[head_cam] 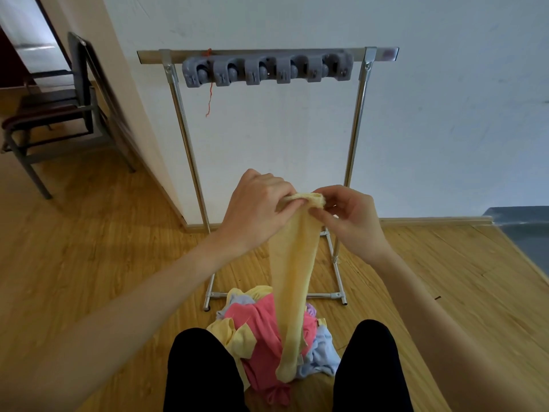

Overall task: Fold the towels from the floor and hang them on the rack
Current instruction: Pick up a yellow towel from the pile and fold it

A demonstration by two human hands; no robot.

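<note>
- At the far left a dark metal-framed chair (pixel 56 111) stands on the wooden floor (pixel 98 233), beside the edge of a cream wall corner.
- The left hand (pixel 255 212) is raised in the middle of the view, its fingers curled over and pinching the top edge of a yellow towel (pixel 292 278).
- That yellow towel hangs straight down from both hands as a long narrow strip; its lower end reaches the pile on the floor near the person.
- The pile of towels (pixel 267 331) lies on the floor between the person's two black-clad knees: a pink towel (pixel 261 322) on top, pale yellow ones at the left, light blue and lilac ones at the right and far side.
- Beyond the hands stands the rack (pixel 267 56), a chrome frame against the white wall, with a wooden top bar carrying a grey strip of clamp holders (pixel 267 69); an orange thread dangles from its left part. No towel hangs on it.
- The right hand (pixel 347 218) is just right of the left, thumb and fingertips pinching the same top edge of the yellow towel, the two hands nearly touching.
- At the far right edge a grey-blue surface (pixel 525 230) meets the floor.
</note>
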